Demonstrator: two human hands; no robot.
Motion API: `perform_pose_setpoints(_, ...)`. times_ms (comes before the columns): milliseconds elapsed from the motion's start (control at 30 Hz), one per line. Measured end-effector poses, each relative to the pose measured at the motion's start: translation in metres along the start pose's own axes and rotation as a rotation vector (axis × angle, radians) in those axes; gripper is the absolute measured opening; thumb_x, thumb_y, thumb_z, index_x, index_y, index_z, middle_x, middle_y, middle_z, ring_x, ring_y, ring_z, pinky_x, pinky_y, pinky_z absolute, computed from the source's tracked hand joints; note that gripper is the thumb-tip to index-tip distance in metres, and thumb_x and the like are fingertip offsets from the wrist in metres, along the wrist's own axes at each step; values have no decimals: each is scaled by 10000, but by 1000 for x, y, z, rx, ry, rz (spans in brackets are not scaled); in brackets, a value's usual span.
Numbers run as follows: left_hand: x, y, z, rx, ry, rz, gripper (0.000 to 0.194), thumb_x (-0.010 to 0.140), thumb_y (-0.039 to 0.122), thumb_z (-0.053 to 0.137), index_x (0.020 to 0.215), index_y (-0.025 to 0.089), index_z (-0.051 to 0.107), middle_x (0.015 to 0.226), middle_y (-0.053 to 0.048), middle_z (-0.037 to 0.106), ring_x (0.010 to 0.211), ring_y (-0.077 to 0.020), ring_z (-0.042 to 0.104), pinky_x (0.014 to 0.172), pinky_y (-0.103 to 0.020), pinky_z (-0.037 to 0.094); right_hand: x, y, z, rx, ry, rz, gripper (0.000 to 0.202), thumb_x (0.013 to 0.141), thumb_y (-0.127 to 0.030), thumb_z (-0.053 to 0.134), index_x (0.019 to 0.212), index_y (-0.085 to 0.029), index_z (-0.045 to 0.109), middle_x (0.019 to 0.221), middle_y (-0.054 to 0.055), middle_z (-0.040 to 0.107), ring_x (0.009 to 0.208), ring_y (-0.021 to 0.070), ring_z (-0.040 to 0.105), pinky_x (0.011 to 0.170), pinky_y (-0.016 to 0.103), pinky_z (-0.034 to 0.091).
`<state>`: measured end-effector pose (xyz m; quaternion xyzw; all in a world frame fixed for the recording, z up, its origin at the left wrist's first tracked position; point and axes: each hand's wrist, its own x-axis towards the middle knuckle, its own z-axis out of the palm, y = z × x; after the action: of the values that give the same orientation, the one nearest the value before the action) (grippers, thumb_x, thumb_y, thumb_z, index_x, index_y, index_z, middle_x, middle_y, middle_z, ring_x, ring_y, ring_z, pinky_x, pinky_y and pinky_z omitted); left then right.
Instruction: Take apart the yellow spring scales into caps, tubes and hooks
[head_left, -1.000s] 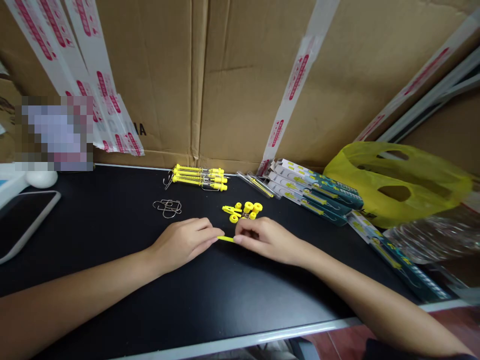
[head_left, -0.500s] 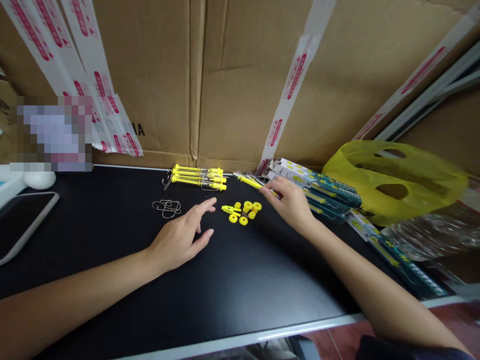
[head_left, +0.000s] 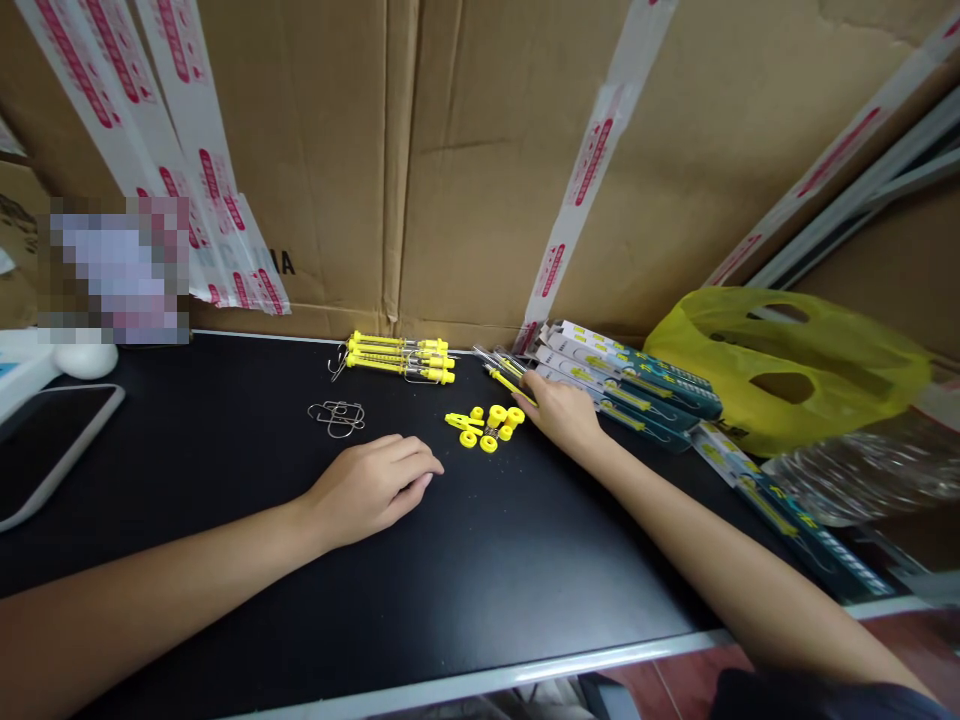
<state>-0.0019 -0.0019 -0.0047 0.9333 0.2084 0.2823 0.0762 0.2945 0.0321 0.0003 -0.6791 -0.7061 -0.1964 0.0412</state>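
My left hand (head_left: 379, 490) rests on the black tabletop with its fingers drawn together, and nothing shows in it. My right hand (head_left: 566, 410) is at the near end of a thin yellow plastic rod (head_left: 504, 380), its thumb and fingers closed round that end. Metal springs (head_left: 491, 357) lie just behind the rod. Between my hands sits a small heap of yellow plastic caps, rings and clips (head_left: 487, 428) with a dark spring among them. Bent wire hooks (head_left: 339, 416) lie beyond my left hand. Several assembled yellow rods with wire hooks (head_left: 401, 358) are lined up at the back.
Printed boxes (head_left: 630, 375) are stacked behind my right hand, with another box (head_left: 795, 510) farther right. A yellow plastic bag (head_left: 787, 360) and clear plastic wrapping (head_left: 862, 470) lie at the right. A phone (head_left: 56, 450) lies at the left. Taped cardboard (head_left: 487, 180) rises behind the table.
My left hand has lowered and its fingers have come together. My right hand has shifted slightly left and down, and the yellow rod's far end has moved right and nearer.
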Motion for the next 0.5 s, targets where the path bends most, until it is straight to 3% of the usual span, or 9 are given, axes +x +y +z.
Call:
perform_pose_setpoints(133, 0, 0, 0, -4, 0, 6, 218, 916, 174, 407, 1009, 188, 604, 951, -20, 630, 875, -139, 583, 792, -266, 478, 1, 3, -1, 27, 17, 58, 296, 910, -444, 455, 998, -180, 556, 726, 85, 663, 624, 230, 604, 483, 250, 203)
perform_pose_setpoints(267, 0, 0, 1, 2, -10, 10, 219, 916, 173, 404, 1009, 187, 602, 951, -21, 629, 870, -142, 577, 789, -266, 474, 5, 1, -13, 218, 93, 58, 243, 921, -403, 442, 944, -196, 566, 740, 47, 639, 647, 191, 585, 501, 245, 258)
perform_pose_setpoints(367, 1, 1, 2, 10, -30, 15, 216, 916, 170, 405, 999, 185, 604, 947, -18, 628, 872, -141, 574, 796, -262, 468, 14, -15, -25, 304, 138, -109, 205, 921, -376, 467, 928, -199, 569, 828, 41, 622, 741, 174, 578, 571, 241, 334)
perform_pose_setpoints(500, 1, 0, 2, 18, -27, 16, 215, 917, 171, 407, 1005, 187, 603, 947, -18, 626, 870, -137, 571, 798, -255, 458, 38, -51, -34, 146, 131, -397, 263, 904, -397, 510, 1018, -170, 576, 1003, 88, 589, 948, 222, 533, 703, 273, 391)
